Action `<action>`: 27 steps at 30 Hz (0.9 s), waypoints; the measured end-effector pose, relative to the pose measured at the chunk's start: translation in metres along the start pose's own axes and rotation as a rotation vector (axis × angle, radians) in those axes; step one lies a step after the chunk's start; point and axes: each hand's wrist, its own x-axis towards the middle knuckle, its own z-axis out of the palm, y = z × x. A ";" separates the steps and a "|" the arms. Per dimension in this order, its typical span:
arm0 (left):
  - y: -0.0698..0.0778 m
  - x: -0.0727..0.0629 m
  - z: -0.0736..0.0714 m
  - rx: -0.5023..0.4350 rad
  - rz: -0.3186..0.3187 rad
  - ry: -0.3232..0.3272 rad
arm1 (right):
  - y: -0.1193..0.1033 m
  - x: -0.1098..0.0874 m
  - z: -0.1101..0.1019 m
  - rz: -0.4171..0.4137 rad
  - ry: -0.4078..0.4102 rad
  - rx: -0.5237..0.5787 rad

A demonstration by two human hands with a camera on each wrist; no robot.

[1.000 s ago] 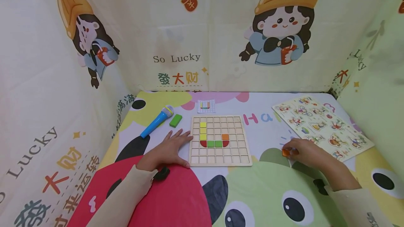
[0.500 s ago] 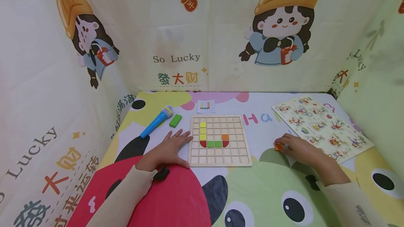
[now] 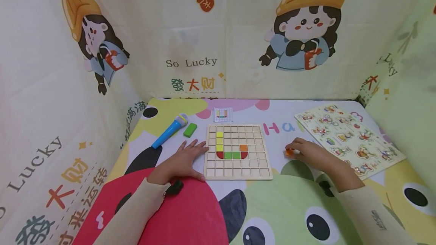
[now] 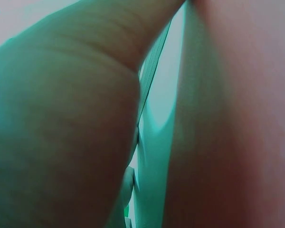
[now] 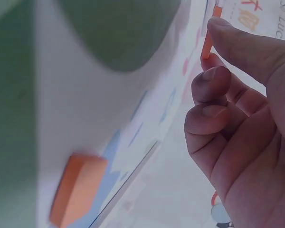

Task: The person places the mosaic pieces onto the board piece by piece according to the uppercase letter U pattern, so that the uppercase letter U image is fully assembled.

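A wooden grid board [image 3: 238,171] lies mid-table with coloured tiles forming a U: yellow [image 3: 219,141] up the left, red rounded corners, green [image 3: 232,155] along the bottom and one orange tile [image 3: 243,148] on the right. My left hand [image 3: 180,163] rests flat, fingers spread, against the board's left edge. To the right of the board, my right hand [image 3: 311,155] pinches an orange tile [image 5: 209,45] between thumb and index finger, the other fingers curled. Another orange block [image 5: 80,190] lies on the table below that hand in the right wrist view. Mostly wrist and palm fill the left wrist view.
A small pattern card [image 3: 223,115] showing a U lies behind the board. Left of it are a blue toy microphone [image 3: 168,133] and a green block [image 3: 190,130]. A sheet-like puzzle board with cartoon animals [image 3: 347,139] lies at the right. Printed cloth walls [image 3: 143,48] enclose the table.
My right hand has moved left and slightly away from me, carrying the orange tile toward the wooden board. The left hand has stayed at the board's edge.
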 end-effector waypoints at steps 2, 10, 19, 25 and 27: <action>0.000 0.000 0.000 0.000 0.001 -0.002 | -0.002 0.003 0.000 -0.009 0.001 -0.002; 0.000 0.001 0.001 -0.001 0.005 -0.006 | -0.011 0.017 0.002 -0.024 0.009 -0.004; -0.002 0.002 0.003 0.004 -0.013 -0.011 | -0.019 0.032 0.009 -0.051 -0.004 -0.014; 0.000 0.002 0.002 0.008 -0.019 -0.010 | -0.026 0.043 0.009 -0.047 -0.018 -0.020; 0.000 0.001 0.001 0.008 -0.019 -0.010 | -0.028 0.048 0.009 -0.067 -0.014 -0.016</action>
